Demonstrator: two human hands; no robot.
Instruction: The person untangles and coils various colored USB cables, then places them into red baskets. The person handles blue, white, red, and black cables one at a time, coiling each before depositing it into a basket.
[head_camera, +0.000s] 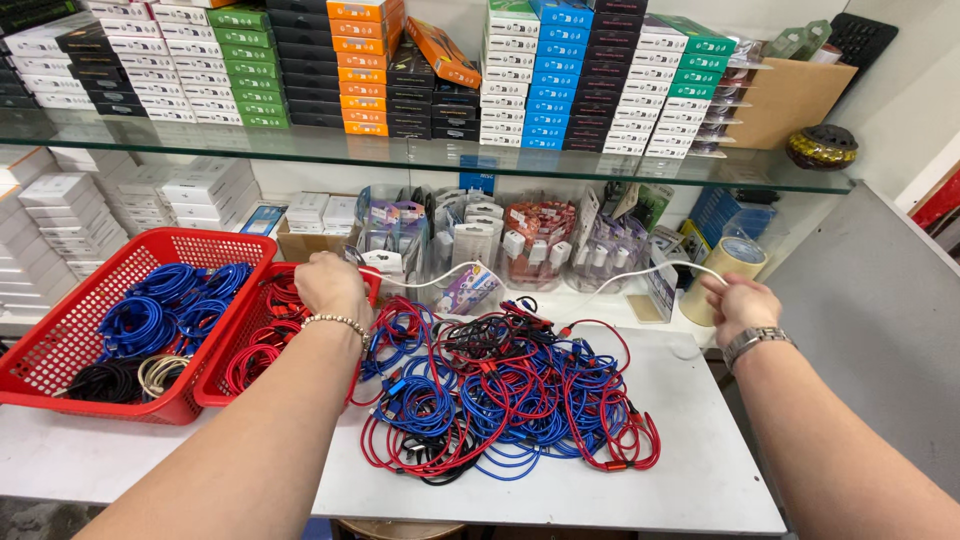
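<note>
Left grip: the left hand (330, 285), with a beaded bracelet on the wrist, is clenched on one end of a thin white cable (455, 273), held over the inner rim of the smaller red plastic basket (215, 385).
Right grip: the right hand (742, 303), wearing a metal watch, pinches the other end near the worktop's back right corner, so the cable runs stretched between the two hands.
Cable's place: in the air above the back edge of the white worktop (700, 470), over the tangled heap of red, blue and black cables (505, 395).
Sorted so far: the larger red mesh basket (60, 340) at the left edge holds coiled blue cables plus a few black and pale ones; the smaller one holds red coils.
Left to sort: by the look of it most of the work, since the heap covers the worktop's middle.
Open room: bare worktop along the front edge and front right corner; the back edge is crowded with clear tubs of packaged goods (535, 240) and a roll of tape (725, 270).
</note>
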